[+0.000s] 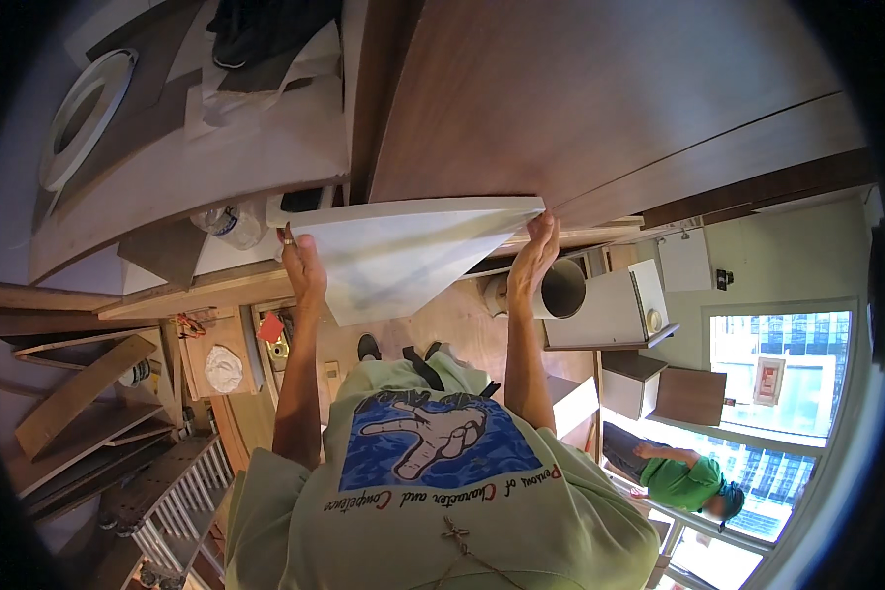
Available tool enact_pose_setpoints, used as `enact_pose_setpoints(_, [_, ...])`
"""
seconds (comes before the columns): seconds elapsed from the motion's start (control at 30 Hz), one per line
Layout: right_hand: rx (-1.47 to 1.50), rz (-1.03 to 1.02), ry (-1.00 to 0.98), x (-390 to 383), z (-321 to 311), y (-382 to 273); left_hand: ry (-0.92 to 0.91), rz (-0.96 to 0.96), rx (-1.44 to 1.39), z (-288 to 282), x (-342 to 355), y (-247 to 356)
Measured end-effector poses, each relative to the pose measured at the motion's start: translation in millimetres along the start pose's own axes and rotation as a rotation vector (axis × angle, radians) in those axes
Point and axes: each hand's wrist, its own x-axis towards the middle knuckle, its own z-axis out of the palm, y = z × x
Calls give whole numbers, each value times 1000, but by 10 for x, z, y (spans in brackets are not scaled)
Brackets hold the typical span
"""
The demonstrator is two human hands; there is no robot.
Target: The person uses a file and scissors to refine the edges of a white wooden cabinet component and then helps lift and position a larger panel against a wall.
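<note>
A white sheet [393, 261], wide along its far edge and slanting on the right, is held out in front of me between both hands. My left hand [305, 270] is closed on its left end, with the thumb on the near face and the other fingers partly hidden. At the far right corner, my right hand [537, 254] pinches the sheet's edge. The sheet's straight far edge lies along the near edge of a large brown wooden panel [580, 98]; whether they touch I cannot tell.
A clear plastic bottle [236, 228] lies left of the sheet, near a pale board [275, 147] with an oval white ring [54, 162]. An open cylindrical bin [563, 288] stands by my right forearm. At right, a person in green [683, 479] is near the windows. Shelving [79, 442] fills the left.
</note>
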Motion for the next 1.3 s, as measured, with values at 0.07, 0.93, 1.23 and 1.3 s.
enact_pose_setpoints(0.07, [16,-14,7,-5,-7,32,-9,-6,-24,9,-1,21])
enact_pose_setpoints(0.93, [276,81,-38,-30,-234,398,-10,-144,19,-73,-137,785])
enact_pose_setpoints(1.23, [218,359,-180,-347,-506,2345,227,-1,-5,-436,-553,784])
enact_pose_setpoints(1.3, [105,531,-265,-518,-669,2771,298,-18,80,-458,-824,771])
